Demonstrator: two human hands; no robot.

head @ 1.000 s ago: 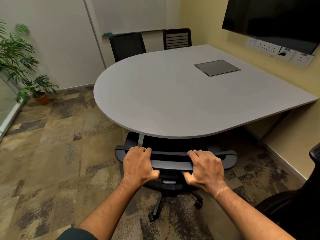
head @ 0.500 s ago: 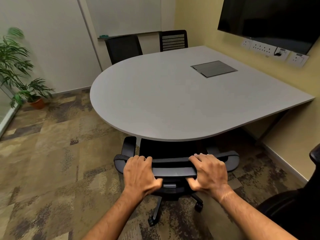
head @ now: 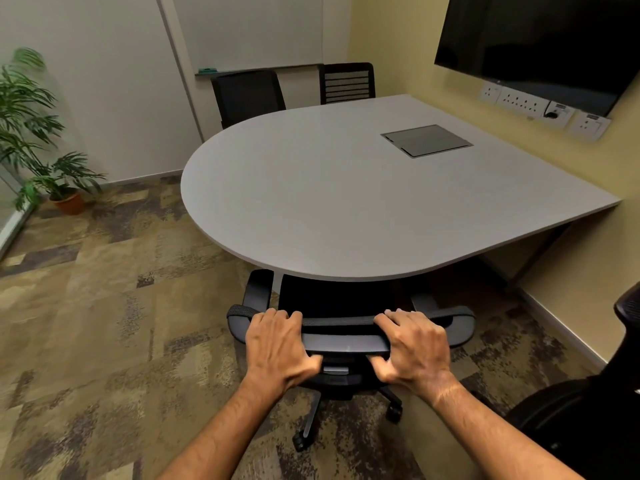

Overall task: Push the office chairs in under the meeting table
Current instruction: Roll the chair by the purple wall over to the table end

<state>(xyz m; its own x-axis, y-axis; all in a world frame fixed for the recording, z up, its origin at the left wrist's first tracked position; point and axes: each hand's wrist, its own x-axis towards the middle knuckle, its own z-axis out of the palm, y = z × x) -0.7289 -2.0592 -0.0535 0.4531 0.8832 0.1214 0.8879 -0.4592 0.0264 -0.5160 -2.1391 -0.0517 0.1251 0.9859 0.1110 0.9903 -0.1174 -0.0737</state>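
Head view: both hands [head: 282, 344] apparently clasping chair backrest [head: 346, 336], thumbs beneath.

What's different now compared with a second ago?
Little. The near chair sits slightly further out from the table edge, with more of its seat and armrest showing, though the camera also shifted. Both hands, left hand and right hand, keep gripping its backrest top. The far chairs stayed put.

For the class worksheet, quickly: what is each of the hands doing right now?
Left hand: closed on the top edge of the office chair's backrest.
Right hand: closed on the same backrest edge.
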